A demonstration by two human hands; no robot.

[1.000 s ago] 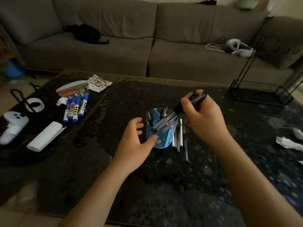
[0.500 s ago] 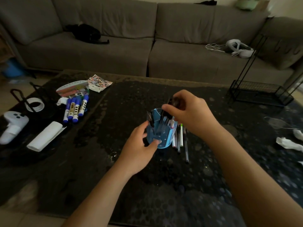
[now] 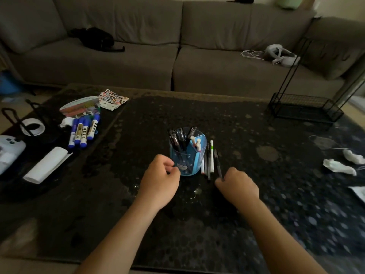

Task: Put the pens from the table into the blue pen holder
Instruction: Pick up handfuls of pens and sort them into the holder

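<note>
The blue pen holder (image 3: 194,161) stands mid-table with several dark pens (image 3: 180,140) upright in its left part and pale ones in its right part. Several loose pens (image 3: 209,161) lie side by side on the table just right of the holder. My left hand (image 3: 160,180) rests in front of the holder's lower left, fingers curled and holding nothing, its fingertips at the holder's wall. My right hand (image 3: 237,186) is low on the table with its fingertips closed on the near end of the rightmost dark pen (image 3: 218,163), which still lies flat.
Blue markers (image 3: 84,130), a white roll (image 3: 46,165), a tape ring (image 3: 32,126) and a white controller (image 3: 9,149) sit at the left. Crumpled tissues (image 3: 338,167) lie at the right. A black wire rack (image 3: 305,107) stands at the far right, and a grey sofa (image 3: 177,56) lies behind.
My right hand dropped its bundle of dark pens into the holder, then came down right to the loose pens. My left hand let go of the holder and curled.
</note>
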